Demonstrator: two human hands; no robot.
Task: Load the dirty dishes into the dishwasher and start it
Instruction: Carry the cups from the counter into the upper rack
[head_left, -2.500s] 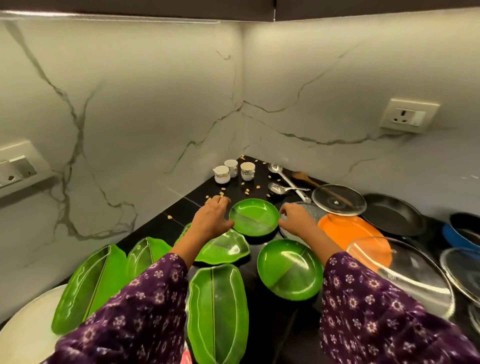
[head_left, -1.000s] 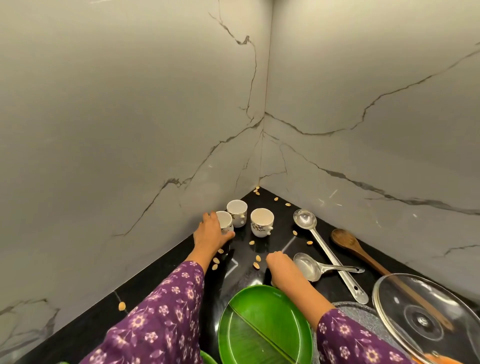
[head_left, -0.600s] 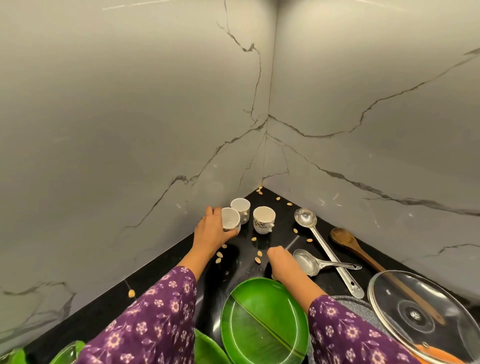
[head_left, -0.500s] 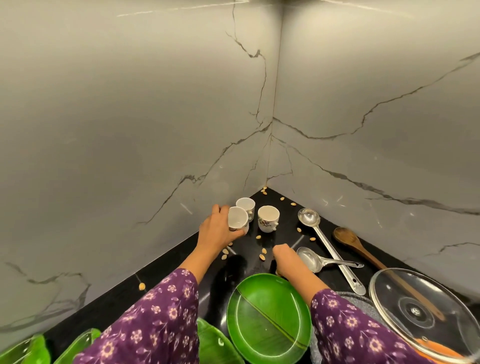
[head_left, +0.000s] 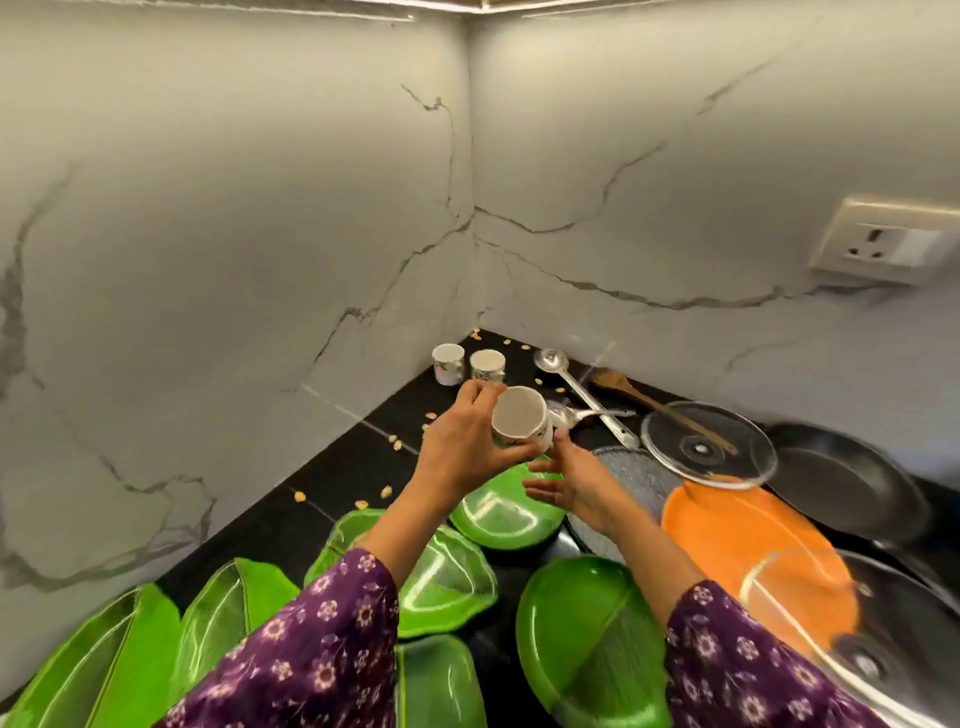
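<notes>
We are gripping a white cup (head_left: 519, 423) in our left hand (head_left: 457, 447), fingers curled round its side, holding it tilted with the mouth facing us, up off the black counter (head_left: 332, 467) and above the round green plate (head_left: 498, 514). Our right hand (head_left: 566, 480) is hovering open just beside and below the cup, fingers straight and spread, holding nothing. Two more cups (head_left: 448, 364) are standing in the corner.

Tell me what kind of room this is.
Most likely a home kitchen: green plates, a frying pan and ladles on a black countertop, a cup in the left hand, a wall socket above.
</notes>
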